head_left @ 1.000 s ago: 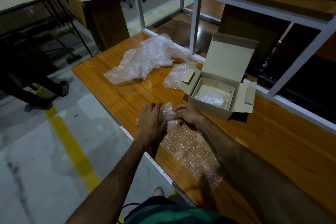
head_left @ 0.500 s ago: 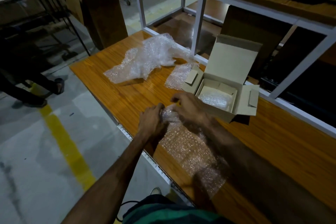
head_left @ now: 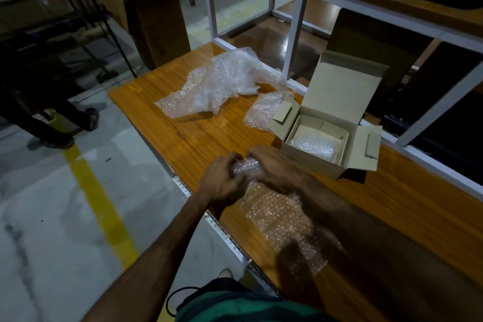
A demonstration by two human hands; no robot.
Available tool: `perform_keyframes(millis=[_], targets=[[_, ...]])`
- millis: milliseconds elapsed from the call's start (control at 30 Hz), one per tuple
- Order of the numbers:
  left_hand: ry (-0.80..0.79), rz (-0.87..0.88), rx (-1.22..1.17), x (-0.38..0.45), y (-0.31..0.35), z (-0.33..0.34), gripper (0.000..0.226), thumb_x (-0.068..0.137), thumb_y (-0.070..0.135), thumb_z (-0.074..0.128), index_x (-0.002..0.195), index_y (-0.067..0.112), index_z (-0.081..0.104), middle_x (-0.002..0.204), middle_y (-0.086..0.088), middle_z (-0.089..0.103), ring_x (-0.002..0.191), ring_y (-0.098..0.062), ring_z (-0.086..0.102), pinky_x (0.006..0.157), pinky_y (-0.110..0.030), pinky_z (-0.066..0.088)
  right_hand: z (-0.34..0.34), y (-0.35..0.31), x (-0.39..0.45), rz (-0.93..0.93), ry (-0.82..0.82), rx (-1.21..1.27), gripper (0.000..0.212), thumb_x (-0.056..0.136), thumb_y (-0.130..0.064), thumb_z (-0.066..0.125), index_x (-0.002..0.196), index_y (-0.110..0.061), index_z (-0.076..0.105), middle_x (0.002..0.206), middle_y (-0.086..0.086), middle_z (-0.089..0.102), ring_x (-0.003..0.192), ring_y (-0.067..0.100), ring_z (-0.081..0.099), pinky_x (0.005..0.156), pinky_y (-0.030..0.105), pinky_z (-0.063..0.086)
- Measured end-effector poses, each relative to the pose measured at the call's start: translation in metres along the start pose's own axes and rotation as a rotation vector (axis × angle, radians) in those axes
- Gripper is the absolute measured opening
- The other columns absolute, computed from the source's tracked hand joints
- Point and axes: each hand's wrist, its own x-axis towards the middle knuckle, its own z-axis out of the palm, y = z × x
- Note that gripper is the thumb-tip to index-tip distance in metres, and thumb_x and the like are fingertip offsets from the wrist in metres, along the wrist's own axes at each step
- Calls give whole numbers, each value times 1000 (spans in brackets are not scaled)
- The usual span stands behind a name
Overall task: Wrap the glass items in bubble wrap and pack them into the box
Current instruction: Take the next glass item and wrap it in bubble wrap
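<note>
On the wooden table (head_left: 167, 110) my left hand (head_left: 222, 180) and my right hand (head_left: 274, 165) both curl around a small roll of bubble wrap (head_left: 245, 168); whatever is inside is hidden. The rest of that bubble wrap sheet (head_left: 282, 225) trails flat toward me under my right forearm. Just right of my hands stands an open cardboard box (head_left: 337, 102), lid up, with one bubble-wrapped bundle (head_left: 313, 145) inside.
A crumpled pile of bubble wrap (head_left: 224, 81) lies at the table's far left, and a small flat piece (head_left: 264, 110) beside the box. A white metal shelf frame (head_left: 295, 34) rises behind the table. A person's sandalled feet (head_left: 88, 119) stand on the floor at left, near a brown carton (head_left: 149, 8).
My hands have closed tighter around the roll, the left hand's fingers curling over it. The roll has grown thicker and the camera has shifted slightly.
</note>
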Motion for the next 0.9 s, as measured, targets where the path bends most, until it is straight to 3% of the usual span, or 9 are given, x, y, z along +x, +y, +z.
perform_keyframes(millis=[67, 167, 333, 433, 500, 567, 667, 800, 900], targets=[[1, 8, -6, 0, 2, -2, 57, 93, 63, 54, 129, 20, 61, 116, 2, 67, 100, -17, 61, 84, -34, 52, 2, 5, -2, 41, -38, 60, 50, 88, -49, 80, 128, -41, 52, 134, -14, 57, 111, 8, 56, 85, 34, 51], [32, 65, -21, -3, 12, -8, 54, 88, 54, 63, 121, 12, 65, 109, 4, 63, 95, -14, 55, 79, -19, 39, -11, 10, 2, 173, -93, 387, 34, 91, -48, 76, 122, -42, 62, 130, -14, 63, 111, 12, 64, 84, 34, 55], [42, 76, 30, -10, 13, 2, 49, 81, 52, 67, 118, 19, 61, 109, -1, 62, 99, -21, 51, 87, -40, 43, -30, 18, 8, 191, -289, 244, 54, 95, -39, 77, 143, -19, 61, 137, -1, 65, 114, 18, 64, 93, 34, 52], [-56, -38, -6, -6, 13, 3, 77, 77, 68, 64, 140, 24, 59, 121, 5, 68, 111, -18, 56, 104, -49, 43, -26, 23, 6, 190, -322, 238, 51, 91, -34, 81, 137, -21, 63, 125, -7, 66, 110, 17, 66, 95, 39, 54], [-108, -77, -16, -5, 8, 5, 72, 78, 76, 63, 132, 29, 68, 105, 13, 74, 98, -14, 66, 100, -58, 50, -22, 26, 1, 178, -297, 248, 53, 85, -34, 86, 132, -30, 61, 122, -12, 62, 107, 15, 64, 90, 36, 55], [-126, -82, -17, -7, 5, 7, 62, 81, 81, 64, 113, 29, 74, 83, 17, 70, 77, -6, 64, 90, -56, 55, -16, 30, -7, 157, -273, 266, 54, 78, -36, 90, 122, -41, 59, 120, -14, 61, 104, 13, 64, 85, 36, 57], [-124, -36, -4, -13, 14, 7, 47, 79, 73, 71, 98, 31, 68, 82, 15, 66, 75, -2, 60, 88, -51, 54, -14, 29, -17, 147, -274, 334, 48, 80, -37, 88, 119, -40, 60, 120, -14, 62, 105, 12, 63, 81, 33, 54], [-59, 14, 43, -21, 18, 13, 46, 72, 59, 78, 102, 33, 55, 98, 10, 57, 91, -13, 50, 94, -47, 47, -22, 28, -19, 174, -327, 290, 50, 92, -47, 78, 137, -31, 63, 126, -10, 65, 107, 13, 64, 94, 39, 53], [-106, -3, 38, -20, 19, 16, 64, 72, 76, 67, 114, 29, 58, 104, 9, 57, 94, -14, 49, 95, -48, 47, -24, 29, -21, 175, -332, 244, 63, 87, -52, 81, 142, -27, 62, 130, -12, 62, 106, 9, 61, 92, 35, 49]])
